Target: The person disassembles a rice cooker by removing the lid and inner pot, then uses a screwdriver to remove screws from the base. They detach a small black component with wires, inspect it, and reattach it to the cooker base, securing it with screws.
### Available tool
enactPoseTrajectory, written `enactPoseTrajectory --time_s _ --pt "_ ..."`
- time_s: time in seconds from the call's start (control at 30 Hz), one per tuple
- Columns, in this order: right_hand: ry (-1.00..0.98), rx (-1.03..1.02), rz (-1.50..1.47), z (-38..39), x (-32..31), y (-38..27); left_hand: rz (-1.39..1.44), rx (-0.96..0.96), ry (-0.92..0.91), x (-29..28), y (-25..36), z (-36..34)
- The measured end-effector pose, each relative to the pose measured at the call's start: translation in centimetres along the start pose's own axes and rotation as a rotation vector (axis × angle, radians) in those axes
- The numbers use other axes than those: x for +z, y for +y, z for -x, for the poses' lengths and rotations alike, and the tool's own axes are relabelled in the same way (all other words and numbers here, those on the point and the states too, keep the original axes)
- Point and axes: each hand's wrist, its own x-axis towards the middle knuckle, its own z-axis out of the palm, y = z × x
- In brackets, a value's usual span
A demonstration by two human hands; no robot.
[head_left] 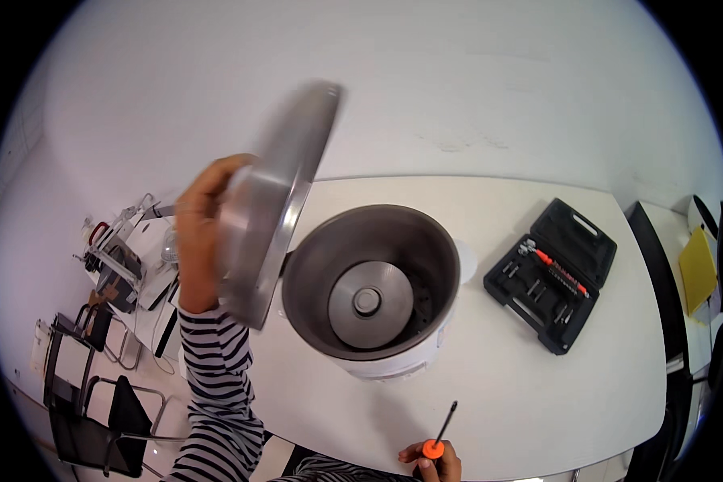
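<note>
Held up on edge by my left hand (pixel 205 221) is a round, shiny metal lid (pixel 285 185), slightly smeared by motion. The fingers grip its outer side, and part of the grip is hidden behind the raised middle. Just right of the lid, a white rice cooker body (pixel 386 369) stands uncovered on the table. Inside it, a round metal heating plate (pixel 369 304) with a small central button shows at the bottom. At the table's front edge my right hand (pixel 435 464) is closed around a screwdriver (pixel 434 448) with an orange handle, its dark shaft pointing up.
An opened black tool case (pixel 550 277) with orange-red and metal tools lies on the right of the white table (pixel 586 394). A wall rises behind. Black chairs (pixel 120 418) and a cluttered second table are at left. Beyond the right edge stands a yellow panel (pixel 697 271).
</note>
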Motion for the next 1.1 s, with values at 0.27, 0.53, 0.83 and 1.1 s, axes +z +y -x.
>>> enactPoseTrajectory --time_s 0.27,0.53,0.83,1.1 --pt "-0.112 0.109 -0.04 -0.1 1.1 -1.4 0.92 -0.296 0.329 -5.6 -3.6 7.0" --pt "-0.233 0.057 0.05 1.1 3.4 -2.0 1.037 -0.364 0.393 -7.1 -5.6 11.1" --pt "-0.234 0.066 0.074 2.0 4.6 -2.1 1.053 -0.407 0.428 -7.8 -7.2 13.1" --pt "-0.185 0.107 0.155 0.6 4.2 -2.0 0.882 -0.459 0.532 -10.6 -8.9 15.0"
